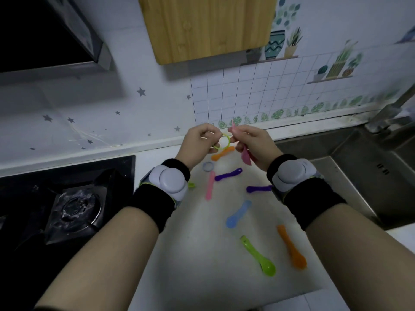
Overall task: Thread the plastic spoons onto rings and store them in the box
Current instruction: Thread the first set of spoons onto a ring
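Note:
My left hand (199, 142) pinches a yellow-green ring (226, 142) above the white counter (197, 243). My right hand (251, 142) grips a pink spoon (246, 156), its handle end raised beside the ring and its bowl hanging down. Loose spoons lie on the counter below: an orange one (222, 154), two purple ones (228, 175) (258, 189), a light pink one (210, 185), a blue one (238, 214), a green one (258, 257) and a second orange one (292, 250). A pale lilac ring (207, 166) lies near my left wrist. No box is in view.
A black gas hob (67, 203) sits to the left of the counter. A steel sink (359, 167) with a tap (390, 111) lies to the right. A wooden board (206, 28) hangs on the tiled wall, and a range hood (51, 34) is upper left.

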